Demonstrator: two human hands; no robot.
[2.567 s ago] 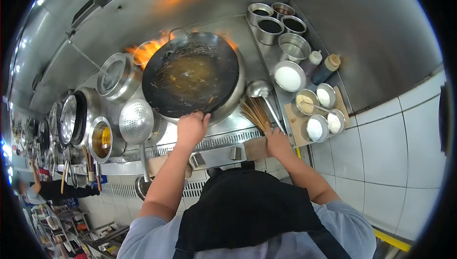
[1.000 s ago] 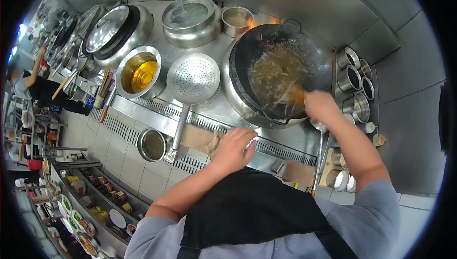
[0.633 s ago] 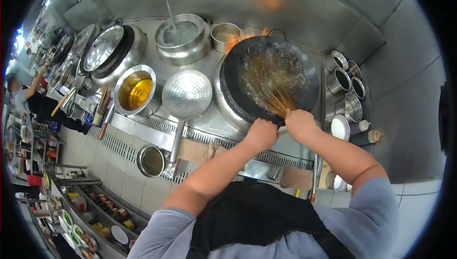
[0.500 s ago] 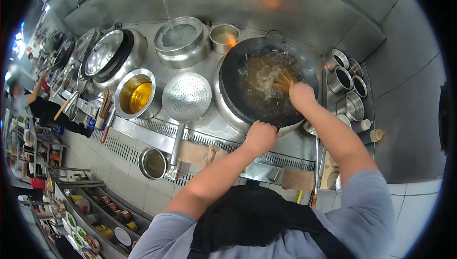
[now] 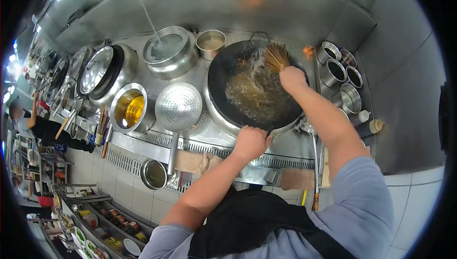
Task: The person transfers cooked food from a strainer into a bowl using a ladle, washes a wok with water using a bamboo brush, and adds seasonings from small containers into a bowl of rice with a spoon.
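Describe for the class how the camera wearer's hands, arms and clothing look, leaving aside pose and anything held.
The left hand and right hand show no gloves; no watch is visible. Short, plain grey-blue sleeves leave both forearms bare. A black apron covers the front.

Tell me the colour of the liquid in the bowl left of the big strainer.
The liquid is clear golden yellow; the head view shows it best.

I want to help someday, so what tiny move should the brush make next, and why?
Probably a gentle sweep of the brush toward the middle of the wok: the right hand has it at the far side, brownish liquid sits in the middle, and the left hand holds the near edge.
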